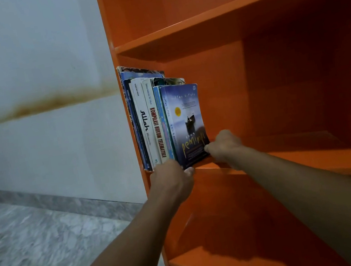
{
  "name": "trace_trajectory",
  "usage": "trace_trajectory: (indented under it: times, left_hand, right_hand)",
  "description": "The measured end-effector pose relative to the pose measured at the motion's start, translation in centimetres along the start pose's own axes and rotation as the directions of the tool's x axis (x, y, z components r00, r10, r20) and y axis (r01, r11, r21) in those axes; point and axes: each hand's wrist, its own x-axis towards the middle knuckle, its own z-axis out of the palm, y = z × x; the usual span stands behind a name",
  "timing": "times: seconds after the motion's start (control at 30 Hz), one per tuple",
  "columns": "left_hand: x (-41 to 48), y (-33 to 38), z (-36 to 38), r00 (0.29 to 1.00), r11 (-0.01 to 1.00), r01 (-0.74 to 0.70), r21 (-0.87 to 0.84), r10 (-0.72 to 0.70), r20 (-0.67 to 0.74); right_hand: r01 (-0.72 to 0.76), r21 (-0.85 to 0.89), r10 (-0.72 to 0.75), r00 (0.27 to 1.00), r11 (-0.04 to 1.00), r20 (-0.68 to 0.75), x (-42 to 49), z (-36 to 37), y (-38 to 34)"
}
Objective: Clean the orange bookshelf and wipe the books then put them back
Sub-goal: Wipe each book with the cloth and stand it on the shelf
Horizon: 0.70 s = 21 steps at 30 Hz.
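Left hand (171, 179) is at the foot of the row of books (148, 123), its back towards me and its fingers hidden. Its thumb tip shows under the front corner of the blue book (187, 119). Clasping or only propping: cannot tell.

Row stands upright just above this hand, packed against the left wall of the orange bookshelf (257, 95).

Blue book is outermost, between the two hands, cover facing out, slightly tilted.

Right hand (224, 145) grasps its lower rear corner, thumb on the cover, fingers curled. Beyond that hand the shelf board (304, 164) runs bare, with no bookend.

Risks, my judgement:
- Blue book's foot sits near the board's front lip. A crooked push from the right hand could slide it off, down past the left hand.
- Soft cover may crease under the thumb.
- Once both hands let go, nothing beyond the right hand stops the row fanning over.
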Motion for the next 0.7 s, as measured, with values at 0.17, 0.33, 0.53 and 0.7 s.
trace_trajectory:
  times: [0.17, 0.33, 0.53, 0.7]
  left_hand:
    - [-1.6, -2.2, -1.5, 0.955, 0.96, -0.18, 0.214, 0.119, 0.271]
    - [-4.0, -5.0, -1.7, 0.888, 0.911, -0.336, 0.238, 0.222, 0.404]
    - [-8.9, -7.0, -0.6, 0.676, 0.79, -0.563, 0.245, 0.269, 0.687]
    - [-13.4, -7.9, 2.4, 0.52, 0.704, -0.679, 0.21, 0.26, 0.814]
  right_hand:
    - [0.088, -0.328, -0.101, 0.995, 0.941, -0.021, -4.8, 0.1, -1.0]
    - [0.072, -0.491, -0.135, 0.986, 0.868, -0.095, -10.5, 0.3, 0.4]
    - [-0.134, -0.652, 0.131, 0.99, 0.746, -0.053, -18.9, 0.9, 4.4]
    - [-0.129, -0.759, 0.277, 0.958, 0.638, 0.07, -24.4, 1.8, 8.2]
